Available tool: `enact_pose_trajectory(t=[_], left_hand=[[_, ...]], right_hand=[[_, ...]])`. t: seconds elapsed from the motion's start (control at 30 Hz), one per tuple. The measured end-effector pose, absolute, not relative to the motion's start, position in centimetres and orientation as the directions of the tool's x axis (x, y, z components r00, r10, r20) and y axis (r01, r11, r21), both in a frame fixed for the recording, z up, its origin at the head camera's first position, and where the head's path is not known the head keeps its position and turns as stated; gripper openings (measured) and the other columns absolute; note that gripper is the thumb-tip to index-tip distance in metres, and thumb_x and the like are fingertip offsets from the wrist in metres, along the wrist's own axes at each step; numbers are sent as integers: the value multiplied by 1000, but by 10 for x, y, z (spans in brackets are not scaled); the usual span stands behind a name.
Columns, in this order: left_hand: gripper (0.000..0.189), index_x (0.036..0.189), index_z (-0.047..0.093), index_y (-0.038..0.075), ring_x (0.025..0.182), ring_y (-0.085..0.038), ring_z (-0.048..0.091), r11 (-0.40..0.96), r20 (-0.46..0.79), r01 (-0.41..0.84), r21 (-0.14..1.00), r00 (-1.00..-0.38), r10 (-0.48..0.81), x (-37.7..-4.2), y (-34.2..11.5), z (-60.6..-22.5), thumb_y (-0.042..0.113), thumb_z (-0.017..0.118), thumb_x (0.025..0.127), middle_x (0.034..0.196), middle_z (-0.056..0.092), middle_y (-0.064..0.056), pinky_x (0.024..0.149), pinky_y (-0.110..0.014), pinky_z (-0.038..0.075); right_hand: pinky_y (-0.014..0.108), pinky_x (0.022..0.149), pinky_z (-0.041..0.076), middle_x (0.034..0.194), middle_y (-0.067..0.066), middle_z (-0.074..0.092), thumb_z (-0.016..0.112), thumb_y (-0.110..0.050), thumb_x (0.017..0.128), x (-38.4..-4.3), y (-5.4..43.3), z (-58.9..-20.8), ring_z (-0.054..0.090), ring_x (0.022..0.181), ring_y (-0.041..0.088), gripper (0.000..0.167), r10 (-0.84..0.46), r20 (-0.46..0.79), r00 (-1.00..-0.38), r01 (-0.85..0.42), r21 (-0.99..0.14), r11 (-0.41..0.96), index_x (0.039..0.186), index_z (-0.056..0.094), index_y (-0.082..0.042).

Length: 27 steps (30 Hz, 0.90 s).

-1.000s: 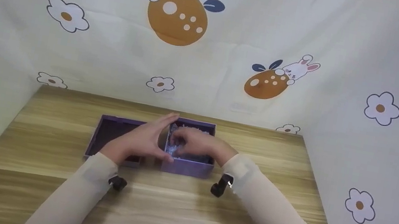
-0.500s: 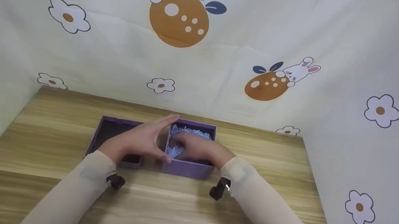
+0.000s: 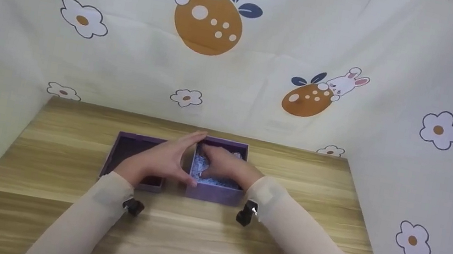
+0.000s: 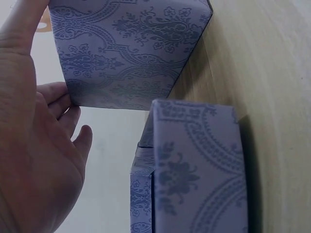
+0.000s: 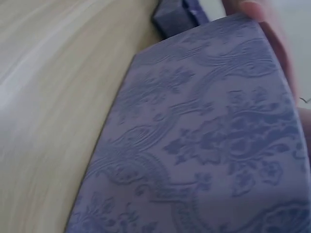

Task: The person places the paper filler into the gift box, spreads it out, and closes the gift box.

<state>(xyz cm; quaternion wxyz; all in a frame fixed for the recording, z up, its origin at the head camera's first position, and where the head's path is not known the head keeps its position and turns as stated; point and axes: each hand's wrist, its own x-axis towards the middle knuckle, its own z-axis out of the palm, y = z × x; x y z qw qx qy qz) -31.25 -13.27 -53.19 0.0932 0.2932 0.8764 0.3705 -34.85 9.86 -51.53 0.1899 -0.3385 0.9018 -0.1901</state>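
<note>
A lilac patterned box (image 3: pixel 214 194) stands on the table, its open top up, with pale blue shredded paper (image 3: pixel 197 166) inside. My left hand (image 3: pixel 160 157) holds the box's left side, thumb at the front corner and fingertips at the back one. In the left wrist view, those fingers lie along the edge of the box (image 4: pixel 126 53). My right hand (image 3: pixel 226 165) reaches into the box from the right, its thumb and fingers spread over the shredded paper; the fingertips are partly hidden. The right wrist view is mostly filled by the box's patterned side (image 5: pixel 194 136).
A matching box lid (image 3: pixel 125 146) lies hollow side up to the left, partly under my left hand and forearm. The wood-grain table (image 3: pixel 187 241) ends at a back wall of printed cloth (image 3: pixel 135 64). Small black wrist cameras (image 3: pixel 133 207) hang at both sleeves.
My right hand's fingers have opened out from a curl and shifted toward the back left of the box, over the paper. My left hand stays at the box's side. The head view has shifted slightly.
</note>
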Motion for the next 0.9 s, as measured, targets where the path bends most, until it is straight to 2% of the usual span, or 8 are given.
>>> enact_pose_trajectory(t=[0.23, 0.4, 0.47, 0.63, 0.8, 0.9], left_hand=[[145, 180, 14, 31, 167, -31, 21, 563, 33, 431, 705, -813, 581, -313, -131, -534, 72, 97, 68, 185, 8, 6, 134, -57, 23], [144, 180, 16, 27, 167, -30, 21, 560, 42, 433, 707, -816, 577, -314, -133, -533, 70, 98, 69, 185, 11, 4, 133, -57, 24], [143, 180, 18, 27, 167, -31, 23, 556, 55, 437, 707, -818, 572, -314, -133, -533, 69, 98, 69, 185, 12, 4, 133, -59, 26], [145, 180, 16, 28, 167, -32, 23, 566, 45, 445, 694, -812, 582, -314, -132, -534, 70, 98, 68, 185, 9, 6, 133, -60, 25], [145, 180, 15, 31, 166, -33, 24, 567, 42, 445, 693, -810, 585, -314, -132, -534, 70, 98, 68, 185, 9, 6, 133, -58, 25], [145, 179, 15, 32, 166, -33, 25, 571, 43, 444, 690, -813, 581, -314, -132, -533, 71, 98, 67, 185, 9, 5, 133, -59, 25]], right_hand=[[44, 116, 53, 142, 16, 70, 87, -19, 94, -346, 112, -506, 66, 130, 31, 66, -711, -202, -673, -561, -487, 670, 151, 60, -1], [44, 102, 58, 122, 12, 71, 87, -16, 95, -347, 117, -490, 66, 111, 26, 46, -762, -148, -630, -583, -558, 591, 135, 66, -3], [41, 96, 58, 115, 9, 70, 85, -17, 96, -348, 116, -492, 64, 104, 22, 40, -768, -162, -619, -552, -605, 573, 130, 68, -5], [37, 92, 57, 109, 1, 69, 82, -24, 95, -347, 110, -506, 63, 99, 17, 41, -720, -251, -647, -449, -638, 626, 130, 69, -6], [38, 98, 59, 111, 4, 73, 85, -25, 93, -344, 100, -519, 67, 101, 19, 46, -707, -245, -663, -494, -566, 660, 130, 70, -2], [37, 99, 59, 114, 6, 74, 86, -24, 93, -343, 98, -518, 68, 103, 21, 48, -706, -254, -662, -491, -565, 663, 132, 69, -1]])
